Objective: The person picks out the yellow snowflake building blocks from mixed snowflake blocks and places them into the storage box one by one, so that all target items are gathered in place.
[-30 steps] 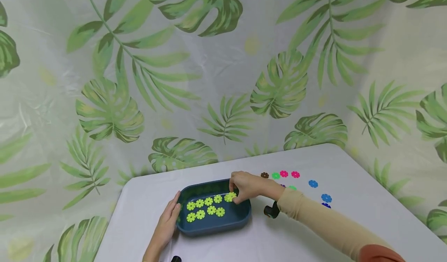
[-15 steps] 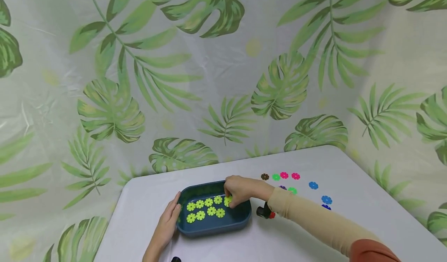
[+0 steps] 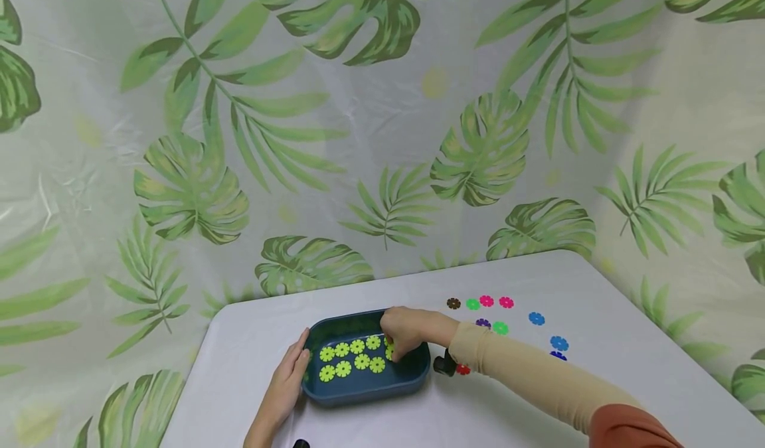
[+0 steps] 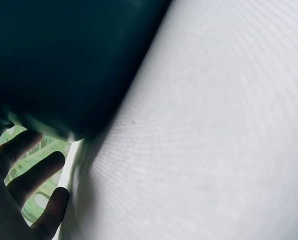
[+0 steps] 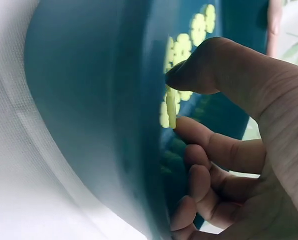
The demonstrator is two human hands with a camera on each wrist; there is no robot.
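Inside the dark blue bin, several yellow-green flower-shaped discs lie in two rough rows. My right hand reaches over the bin's right end, and its thumb and index finger pinch one yellow-green flower disc, seen edge-on in the right wrist view; in the head view it is partly hidden behind the fingers. At the bin's left end my left hand rests against the outer wall, thumb near the rim. Its fingers look spread and fairly straight in the left wrist view.
Loose flower discs in other colours are scattered on the white table to the right: a brown disc, pink discs, green discs, blue discs and a red disc. A leaf-patterned curtain hangs behind.
My right hand has moved a little left and lower into the bin with the pinched disc. The red disc on the table has come into view. My left hand stays in place.
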